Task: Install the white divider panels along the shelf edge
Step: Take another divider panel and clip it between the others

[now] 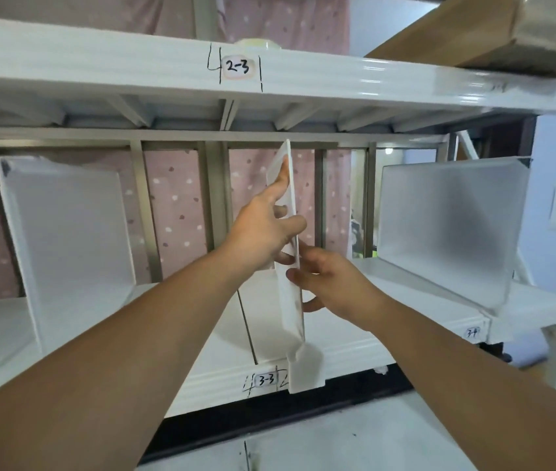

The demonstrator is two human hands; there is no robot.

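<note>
A white divider panel (290,311) stands edge-on in the middle of the white shelf (344,348), its front tab hooked over the shelf's front edge beside the "3-3" label (265,380). My left hand (266,229) grips the panel from the left, index finger stretched up along its upper part. My right hand (331,283) holds the panel's lower part from the right. Two more white dividers stand upright on the same shelf, one at the left (65,239) and one at the right (446,226).
The upper shelf beam (133,66) carries a "2-3" label and a brown cardboard box (473,32) at the right. A "3-4" label (472,332) marks the shelf front farther right. Pink dotted fabric hangs behind the rack. A lower white shelf surface (354,440) lies below.
</note>
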